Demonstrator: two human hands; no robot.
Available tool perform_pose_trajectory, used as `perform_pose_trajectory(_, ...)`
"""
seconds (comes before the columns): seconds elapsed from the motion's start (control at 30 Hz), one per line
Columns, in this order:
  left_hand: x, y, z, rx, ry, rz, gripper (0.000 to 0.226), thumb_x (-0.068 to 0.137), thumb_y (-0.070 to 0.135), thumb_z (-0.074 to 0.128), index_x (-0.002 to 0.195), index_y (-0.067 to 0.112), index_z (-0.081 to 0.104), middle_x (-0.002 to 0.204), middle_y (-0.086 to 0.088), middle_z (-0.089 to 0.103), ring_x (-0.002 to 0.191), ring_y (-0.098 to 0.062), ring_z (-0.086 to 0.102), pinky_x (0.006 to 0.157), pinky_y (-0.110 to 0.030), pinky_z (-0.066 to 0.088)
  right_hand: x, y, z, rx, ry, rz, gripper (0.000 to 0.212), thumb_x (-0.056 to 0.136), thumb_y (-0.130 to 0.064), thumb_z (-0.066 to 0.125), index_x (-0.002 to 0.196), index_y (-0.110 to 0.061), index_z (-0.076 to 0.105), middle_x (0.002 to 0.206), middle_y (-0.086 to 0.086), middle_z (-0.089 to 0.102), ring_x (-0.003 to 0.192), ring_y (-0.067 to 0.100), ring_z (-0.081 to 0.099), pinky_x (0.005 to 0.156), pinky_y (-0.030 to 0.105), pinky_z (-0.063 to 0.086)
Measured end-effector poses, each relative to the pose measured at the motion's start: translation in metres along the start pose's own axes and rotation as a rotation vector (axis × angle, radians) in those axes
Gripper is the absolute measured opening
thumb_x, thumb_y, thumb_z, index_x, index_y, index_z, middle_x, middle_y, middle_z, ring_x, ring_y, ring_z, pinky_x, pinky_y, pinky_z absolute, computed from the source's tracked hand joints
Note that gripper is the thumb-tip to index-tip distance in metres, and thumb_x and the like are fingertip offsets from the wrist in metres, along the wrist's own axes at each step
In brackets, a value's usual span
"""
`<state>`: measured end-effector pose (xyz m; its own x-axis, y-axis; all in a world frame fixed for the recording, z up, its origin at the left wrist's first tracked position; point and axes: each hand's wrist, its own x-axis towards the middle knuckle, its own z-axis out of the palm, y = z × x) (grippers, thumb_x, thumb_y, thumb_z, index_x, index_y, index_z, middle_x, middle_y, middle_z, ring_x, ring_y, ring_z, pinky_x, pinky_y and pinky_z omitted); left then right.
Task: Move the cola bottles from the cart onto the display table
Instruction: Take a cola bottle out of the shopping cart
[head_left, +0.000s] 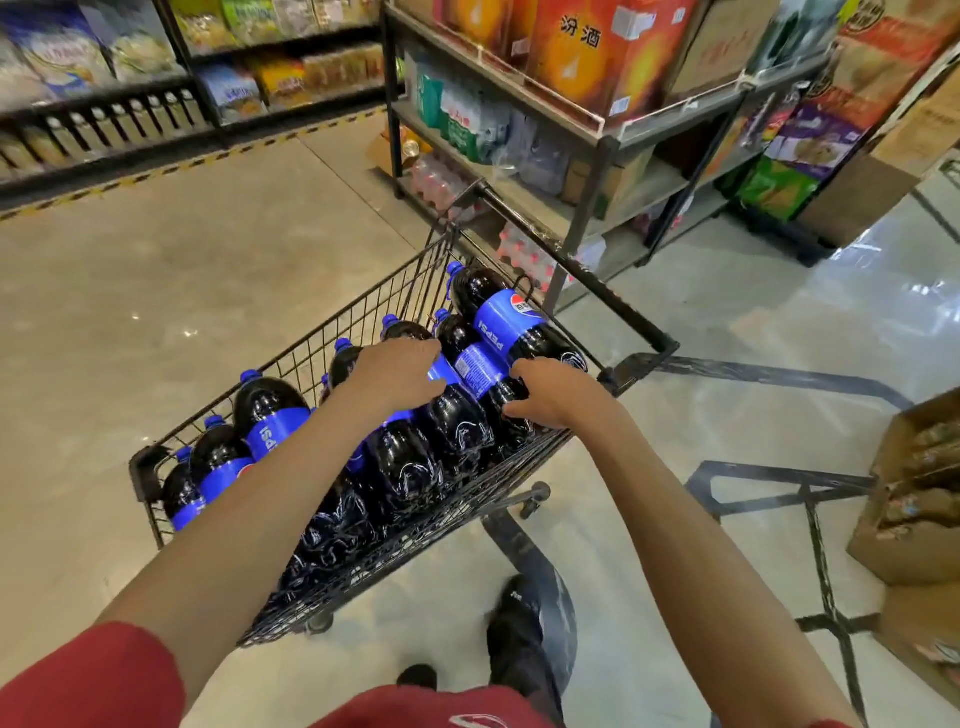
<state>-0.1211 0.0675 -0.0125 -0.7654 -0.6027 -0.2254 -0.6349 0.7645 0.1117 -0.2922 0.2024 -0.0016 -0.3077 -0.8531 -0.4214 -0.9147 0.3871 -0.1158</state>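
- Cola bottles (270, 410) lie on their sides in the wire cart (363, 312), packed close together, with their blue caps pointing away from the person
- One top bottle (506, 322) rests across the others at the far end
- The left hand (400, 374) sits on the shoulder of the middle bottle (457, 421), with its fingers bent down over the blue label
- The right hand (556, 392) has the end bottle (475, 369) between its curled fingers and thumb, low on the dark body
- Both bottles are touching their neighbours and do not look lifted yet
- These bottles look big and full, so they are likely heavy — one at a time seems best
- The plastic is smooth and round and could slip, and the sides may give a little when squeezed
- Good places to hold look like the thin neck under the cap and the fat bottom end
- I cannot tell which thing nearby is the display table, so the way there is a guess
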Motion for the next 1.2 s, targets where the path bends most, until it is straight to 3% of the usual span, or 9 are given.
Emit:
perform_pose_trajectory(0.23,0.078,0.029,0.002,-0.021,-0.031,-0.129,0.039,0.098,0.043,0.056,0.125,0.015,0.053,0.114,-0.006,0.064,0.106,-0.029,0.06,0.072,-0.034,0.039,0.066,0.063,-0.028,-0.022,0.017,-0.088,0.055,0.091,-0.047,0.064,0.132,-0.013,0.052,0.127,0.014,0.059,0.117,0.034,0.058,0.091,0.042,0.049)
perform_pose_trajectory(0.43,0.131,0.05,0.002,-0.052,-0.063,-0.266,0.04,0.098,0.043,0.055,0.128,0.017,0.054,0.123,-0.007,0.064,0.115,-0.029,0.06,0.083,-0.039,0.045,0.11,0.105,-0.046,-0.049,-0.032,-0.131,0.061,0.093,-0.046,0.064,0.141,-0.013,0.046,0.13,0.015,0.054,0.121,0.034,0.055,0.094,0.042,0.047)
perform_pose_trajectory(0.6,0.164,0.05,0.006,-0.146,-0.057,-0.383,0.041,0.096,0.045,0.056,0.126,0.017,0.055,0.117,-0.008,0.066,0.108,-0.031,0.063,0.078,-0.037,0.048,0.133,0.119,-0.043,0.016,-0.077,-0.136,0.062,0.092,-0.045,0.067,0.139,-0.012,0.044,0.129,0.014,0.054,0.12,0.033,0.056,0.094,0.041,0.047)
perform_pose_trajectory(0.77,0.194,0.047,0.012,-0.339,0.042,-0.555,0.048,0.1,0.047,0.053,0.136,0.014,0.051,0.124,-0.012,0.064,0.114,-0.033,0.061,0.079,-0.038,0.043,0.144,0.116,-0.027,0.119,-0.126,-0.129,0.066,0.095,-0.046,0.063,0.144,-0.009,0.038,0.136,0.017,0.05,0.123,0.036,0.055,0.097,0.043,0.048)
perform_pose_trajectory(1.0,0.234,0.029,0.034,-0.698,0.071,-0.657,0.075,0.091,0.067,0.054,0.141,0.011,0.04,0.126,-0.013,0.062,0.111,-0.034,0.061,0.089,-0.045,0.052,0.156,0.105,-0.012,0.179,-0.13,-0.059,0.081,0.095,-0.055,0.058,0.151,-0.007,0.026,0.145,0.018,0.042,0.127,0.037,0.052,0.098,0.045,0.048)
perform_pose_trajectory(1.2,0.255,0.021,0.043,-1.035,0.016,-0.692,0.09,0.083,0.065,0.067,0.146,0.011,0.032,0.13,-0.01,0.058,0.107,-0.027,0.059,0.081,-0.035,0.045,0.167,0.094,-0.005,0.207,-0.131,0.028,0.096,0.087,-0.059,0.063,0.154,-0.006,0.019,0.145,0.017,0.039,0.129,0.035,0.046,0.098,0.044,0.048)
